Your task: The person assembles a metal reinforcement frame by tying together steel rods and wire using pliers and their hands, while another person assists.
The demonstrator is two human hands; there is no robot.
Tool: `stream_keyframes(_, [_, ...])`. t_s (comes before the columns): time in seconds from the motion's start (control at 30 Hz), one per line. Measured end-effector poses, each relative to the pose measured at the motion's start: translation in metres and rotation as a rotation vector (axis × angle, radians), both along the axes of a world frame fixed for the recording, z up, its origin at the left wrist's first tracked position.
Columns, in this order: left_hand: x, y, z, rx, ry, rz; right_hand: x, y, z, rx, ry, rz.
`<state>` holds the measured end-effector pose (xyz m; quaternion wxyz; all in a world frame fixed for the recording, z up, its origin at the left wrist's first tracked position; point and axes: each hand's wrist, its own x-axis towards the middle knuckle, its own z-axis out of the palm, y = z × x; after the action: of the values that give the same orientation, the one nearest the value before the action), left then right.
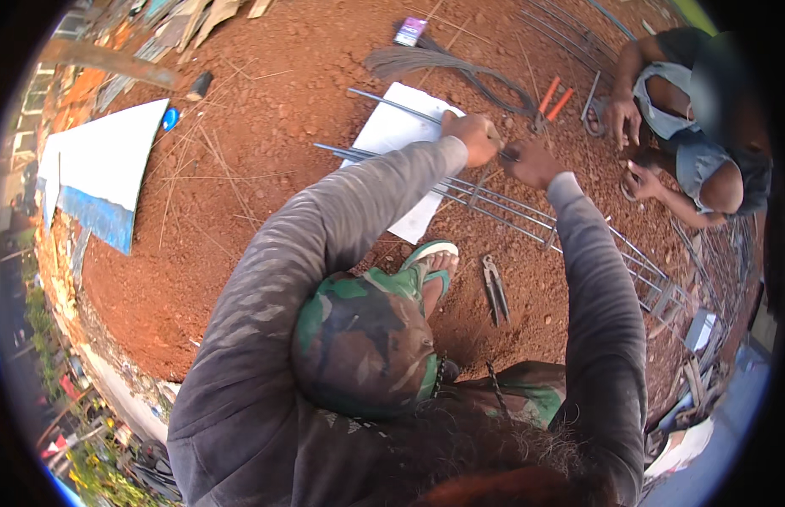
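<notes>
A long cage of thin steel rods point(519, 221) with square stirrups point(475, 196) stretches from centre left to lower right. My left hand point(475, 138) is closed around an upper steel rod point(392, 105), whose free end juts out to the left. Close beside it, my right hand point(532, 163) is closed with its fingers pinched at the same rod line. What sits between those fingers is hidden. Beneath the rods' left part lies a white sheet point(418, 221). A pair of pincers point(495, 289) rests on the soil by my sandalled foot point(435, 266).
At right a co-worker's hands point(622, 120) are near a grey metal tool point(592, 110). Red-handled cutters point(548, 105), a bundle of tie wire point(443, 62) and a small purple pack point(410, 31) lie beyond. A hammer point(198, 86) and a white-and-blue board point(105, 169) are at left.
</notes>
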<state>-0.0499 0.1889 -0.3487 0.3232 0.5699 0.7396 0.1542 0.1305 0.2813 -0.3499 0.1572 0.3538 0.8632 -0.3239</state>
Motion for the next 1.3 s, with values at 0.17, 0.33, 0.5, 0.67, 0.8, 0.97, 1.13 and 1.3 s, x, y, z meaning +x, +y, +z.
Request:
stream_keyframes(0.17, [0.005, 0.003, 0.010, -0.017, -0.018, -0.032, 0.011, -0.014, -0.009, -0.244, 0.143, -0.267])
stream_keyframes(0.33, [0.001, -0.001, 0.010, -0.065, -0.003, -0.016, 0.017, -0.081, 0.015, 0.590, 0.275, -0.314])
stream_keyframes(0.5, [0.003, -0.005, 0.014, -0.020, -0.001, -0.013, 0.017, -0.104, 0.013, 0.557, 0.179, -0.212])
stream_keyframes(0.67, [0.004, -0.007, 0.005, 0.046, -0.002, -0.002, 0.009, -0.100, -0.004, -0.240, 0.619, -0.773])
stream_keyframes(0.8, [0.003, -0.010, -0.002, 0.154, -0.032, -0.006, 0.012, -0.069, 0.016, -0.026, 0.626, -0.635])
stream_keyframes(0.97, [-0.008, -0.017, -0.010, 0.228, -0.034, -0.085, 0.000, -0.040, 0.042, 0.313, 0.437, -0.328])
stream_keyframes(1.13, [0.000, -0.019, -0.005, 0.230, -0.006, -0.053, -0.019, -0.004, 0.040, 0.600, 0.376, 0.040])
stream_keyframes(1.3, [0.009, -0.019, -0.006, 0.234, 0.053, -0.013, -0.014, 0.008, 0.018, 0.256, 0.049, -0.220])
